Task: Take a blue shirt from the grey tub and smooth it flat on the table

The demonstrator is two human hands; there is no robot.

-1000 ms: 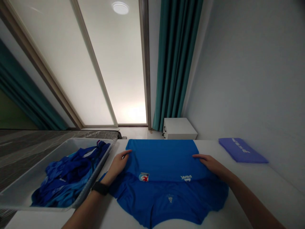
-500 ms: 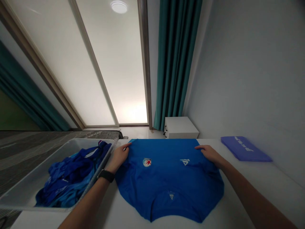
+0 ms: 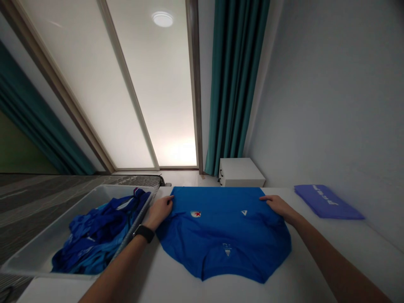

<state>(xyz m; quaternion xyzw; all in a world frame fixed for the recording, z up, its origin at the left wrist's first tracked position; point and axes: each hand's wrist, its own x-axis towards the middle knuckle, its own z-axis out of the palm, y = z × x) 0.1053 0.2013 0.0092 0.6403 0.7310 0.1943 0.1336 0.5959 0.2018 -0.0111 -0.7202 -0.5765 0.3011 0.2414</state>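
- Left hand (image 3: 160, 209) and right hand (image 3: 277, 205) are gripping the blue shirt's (image 3: 224, 235) far corners, fingers curled on fabric.
- Shirt is lying flat on the white table (image 3: 322, 252), beside the clothes bin (image 3: 44, 252).

The blue shirt (image 3: 221, 235) carries a round badge with a red mark, a small white triangular logo and a further small white mark near its near edge; none of these has legible lettering. The folded purple garment (image 3: 328, 202) bears a line of white lettering, seen at an angle and too small to read with certainty.
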